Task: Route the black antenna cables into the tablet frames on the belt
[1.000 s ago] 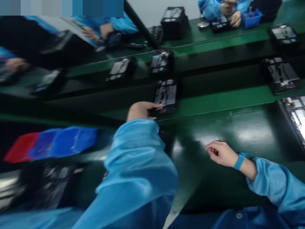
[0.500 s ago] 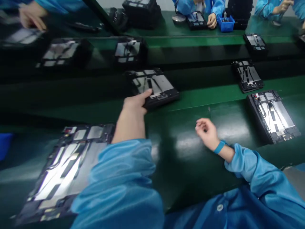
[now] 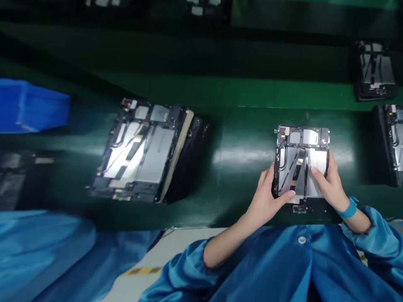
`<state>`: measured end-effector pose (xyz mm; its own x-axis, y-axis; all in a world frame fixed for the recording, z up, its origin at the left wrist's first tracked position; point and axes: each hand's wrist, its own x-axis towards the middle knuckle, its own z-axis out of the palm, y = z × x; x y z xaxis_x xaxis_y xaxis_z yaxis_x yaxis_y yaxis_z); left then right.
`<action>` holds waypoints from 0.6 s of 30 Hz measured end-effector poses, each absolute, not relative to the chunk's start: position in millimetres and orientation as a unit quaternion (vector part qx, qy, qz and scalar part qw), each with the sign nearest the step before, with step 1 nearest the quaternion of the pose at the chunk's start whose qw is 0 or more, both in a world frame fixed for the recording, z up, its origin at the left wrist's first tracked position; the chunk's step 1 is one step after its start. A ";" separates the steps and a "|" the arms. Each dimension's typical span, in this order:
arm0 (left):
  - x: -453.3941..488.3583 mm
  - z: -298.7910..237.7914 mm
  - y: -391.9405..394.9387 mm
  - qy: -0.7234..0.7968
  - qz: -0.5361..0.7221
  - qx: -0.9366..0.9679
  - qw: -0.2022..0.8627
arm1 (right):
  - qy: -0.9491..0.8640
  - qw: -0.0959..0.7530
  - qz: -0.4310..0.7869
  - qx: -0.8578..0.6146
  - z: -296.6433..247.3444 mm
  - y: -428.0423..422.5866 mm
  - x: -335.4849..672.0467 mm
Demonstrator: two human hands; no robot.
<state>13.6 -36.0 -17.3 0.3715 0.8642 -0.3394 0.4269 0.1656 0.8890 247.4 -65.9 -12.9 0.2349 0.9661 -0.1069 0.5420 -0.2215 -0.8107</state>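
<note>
An opened tablet, its silver battery area, dark ribbon cables and black frame exposed, is held upright in front of my body near the table's front edge. My left hand grips its left side, with the thumb over the lower left of the face. At the opposite edge my right hand grips it, thumb lying on the silver area. A blue band circles the right wrist. Both hands' remaining fingers are mostly hidden by the tablet.
To my left, a stack of opened tablets leans on the green table. Another stack is cut off at the right edge, with more tablets behind. A blue bin and a co-worker's blue sleeve are at left.
My left hand has come back from the tablets on the far strip and now holds a tablet near me. My right hand has closed on its other side. The view has tilted down.
</note>
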 end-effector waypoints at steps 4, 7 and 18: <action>-4.4 -11.3 -37.9 0.544 0.161 0.677 0.468 | -0.578 0.228 0.246 -0.744 3.0 -80.8 260.1; -3.9 -2.6 -23.5 0.521 0.176 0.745 0.378 | -0.610 0.220 0.158 -0.744 6.8 -57.6 268.0; 50.0 28.0 -19.7 0.425 -0.061 0.887 0.172 | -0.646 0.165 0.122 -0.735 -10.1 59.0 222.8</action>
